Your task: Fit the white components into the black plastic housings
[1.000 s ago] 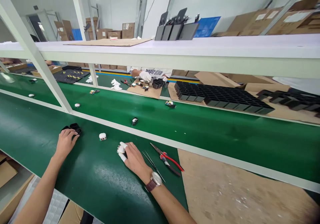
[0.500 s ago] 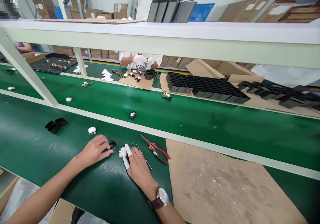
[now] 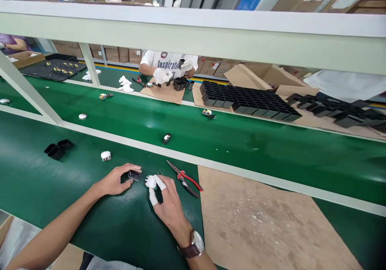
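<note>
My left hand (image 3: 117, 180) curves its thumb and fingers around a small black plastic housing (image 3: 134, 176), whose open end faces me. Just to the right, my right hand (image 3: 167, 197) pinches a small circuit board with a white top (image 3: 151, 182) between thumb and index finger, both in white finger cots. A narrow gap separates the board from the housing. Thin tweezers (image 3: 159, 172) lie partly hidden behind my right hand. Red-handled pliers (image 3: 184, 178) rest to the right of it. Another white-topped board (image 3: 105, 156) sits on the green bench beyond my left hand.
Several black housings (image 3: 57, 151) stand at left. A cardboard sheet (image 3: 265, 217) covers the bench at right. Boards and a filled housing (image 3: 167, 138) lie on the green belt (image 3: 241, 141) behind a pale rail. Across it, a gloved co-worker (image 3: 169, 67) handles black housings. A shelf beam (image 3: 193, 33) crosses above.
My left hand has turned the black housing so its opening shows. My right hand now pinches the board and has brought it up beside the housing. The co-worker's hands have moved.
</note>
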{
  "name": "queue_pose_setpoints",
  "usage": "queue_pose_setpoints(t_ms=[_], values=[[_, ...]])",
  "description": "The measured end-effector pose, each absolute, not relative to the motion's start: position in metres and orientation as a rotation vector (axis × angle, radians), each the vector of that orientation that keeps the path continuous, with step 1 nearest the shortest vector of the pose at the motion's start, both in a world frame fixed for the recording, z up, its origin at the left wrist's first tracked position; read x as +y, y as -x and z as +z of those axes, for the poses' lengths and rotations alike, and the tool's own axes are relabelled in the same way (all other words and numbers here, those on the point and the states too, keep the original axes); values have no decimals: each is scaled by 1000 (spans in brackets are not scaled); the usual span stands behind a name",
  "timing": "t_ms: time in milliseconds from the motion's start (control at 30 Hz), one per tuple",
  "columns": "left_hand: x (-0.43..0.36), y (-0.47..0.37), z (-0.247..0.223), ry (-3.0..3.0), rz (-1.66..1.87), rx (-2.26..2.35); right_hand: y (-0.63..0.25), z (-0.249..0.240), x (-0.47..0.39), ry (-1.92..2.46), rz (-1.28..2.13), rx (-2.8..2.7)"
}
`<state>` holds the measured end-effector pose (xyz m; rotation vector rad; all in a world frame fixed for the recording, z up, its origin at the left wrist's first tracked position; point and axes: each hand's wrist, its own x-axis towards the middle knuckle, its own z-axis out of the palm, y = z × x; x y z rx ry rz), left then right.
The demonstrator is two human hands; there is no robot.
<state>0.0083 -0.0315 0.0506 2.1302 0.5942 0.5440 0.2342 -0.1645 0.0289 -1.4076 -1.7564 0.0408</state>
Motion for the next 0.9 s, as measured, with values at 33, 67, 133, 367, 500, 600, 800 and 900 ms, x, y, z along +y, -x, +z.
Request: queue_pose_setpoints(t_ms=[33, 67, 133, 367, 500, 600, 800, 900], values=[[-30, -6, 53, -2146, 546, 561, -235, 30, -165, 1401, 31, -1750], [-29, -4, 54, -2166, 545, 543, -235, 31, -165, 1396, 21, -1744], [-29, 1, 55, -2196, 540, 568, -236, 33, -166, 1397, 13, -1733], [-48, -11, 31, -2283, 677, 885, -234, 34, -169, 1399, 15, -1750], [-53, -18, 29, -2380, 714, 716, -234, 34, -169, 1385, -8, -1740], [-51, -14, 32, -2341, 655, 746, -234, 36, -170, 1376, -14, -1736], [-55, -10, 32, -2276, 594, 753, -229, 43, -174, 1310, 30, -1713], [-60, -12, 32, -2299, 540, 653, -227, 45, -175, 1298, 61, -1736]])
